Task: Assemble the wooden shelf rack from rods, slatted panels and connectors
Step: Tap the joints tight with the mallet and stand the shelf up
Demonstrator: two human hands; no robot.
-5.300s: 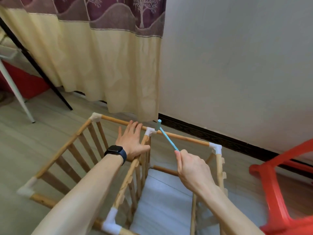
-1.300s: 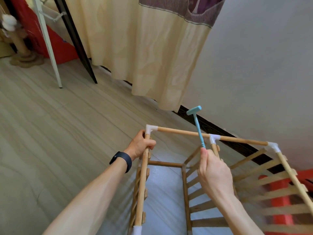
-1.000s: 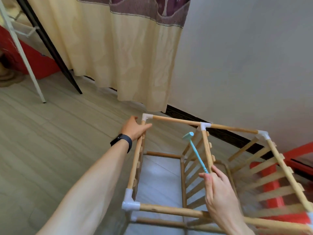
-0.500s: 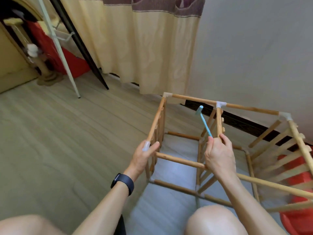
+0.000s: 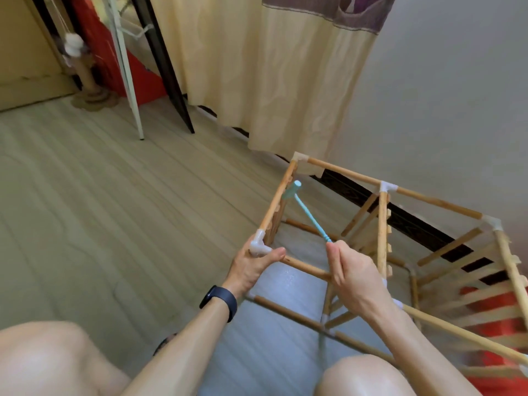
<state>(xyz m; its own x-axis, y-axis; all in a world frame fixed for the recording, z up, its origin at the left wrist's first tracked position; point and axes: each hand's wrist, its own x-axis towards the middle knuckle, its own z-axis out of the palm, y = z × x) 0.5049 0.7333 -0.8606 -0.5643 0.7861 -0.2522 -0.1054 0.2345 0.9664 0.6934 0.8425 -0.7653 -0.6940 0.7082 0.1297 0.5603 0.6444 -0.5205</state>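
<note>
The wooden rack [image 5: 383, 224] stands on the floor, a frame of rods joined by white connectors, with slatted panels inside and at its right. My left hand [image 5: 251, 267] grips the near left top corner connector [image 5: 258, 247], thumb lying along the front rod. My right hand [image 5: 351, 275] grips the handle end of a small light-blue hammer [image 5: 310, 215]. The hammer slants up and left, and its head sits close beside the left top rod [image 5: 278, 195], inside the frame.
A grey mat [image 5: 285, 295] lies under the rack. A red plastic chair [image 5: 500, 307] shows behind the right slats. A cream curtain [image 5: 271, 81], a white pole [image 5: 125, 70] and a black pole [image 5: 163, 67] stand at the back. My knees fill the bottom edge.
The hammer has swung left, from beside the middle upright to beside the left top rod. My left hand moved from the far corner to the near left corner connector and stays there.
</note>
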